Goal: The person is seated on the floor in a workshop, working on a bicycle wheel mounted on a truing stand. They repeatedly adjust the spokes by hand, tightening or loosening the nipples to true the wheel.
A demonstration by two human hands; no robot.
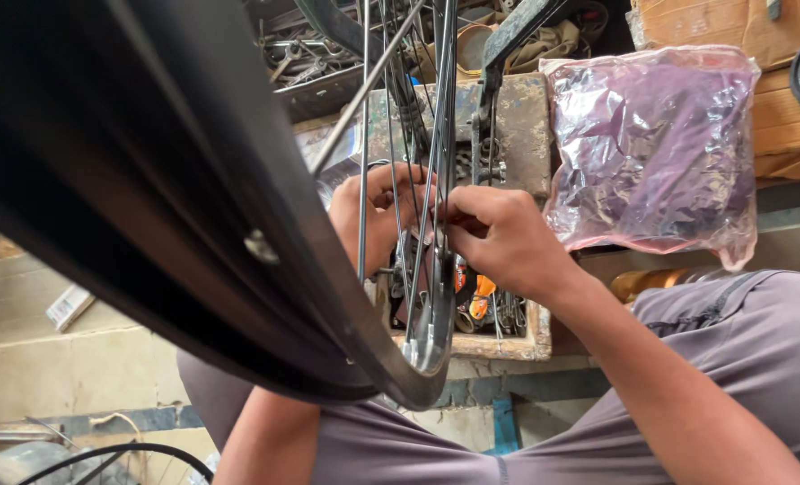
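Observation:
A black bicycle wheel rim (pixel 193 207) fills the left and centre, its thin metal spokes (pixel 440 135) running up toward the hub. My left hand (pixel 369 216) reaches in behind the spokes, fingers curled around them near the middle of the wheel. My right hand (pixel 508 238) comes from the right, its fingertips pinched on a spoke beside the left hand. What small part sits between the fingertips is hidden.
A wooden tool box (pixel 517 337) with small tools sits under the hands. A clear plastic bag (pixel 656 148) of dark purple pieces lies at the right, cardboard boxes (pixel 777 108) behind it. Wrenches (pixel 301 58) lie at the top. My grey-trousered knees (pixel 741 332) are below.

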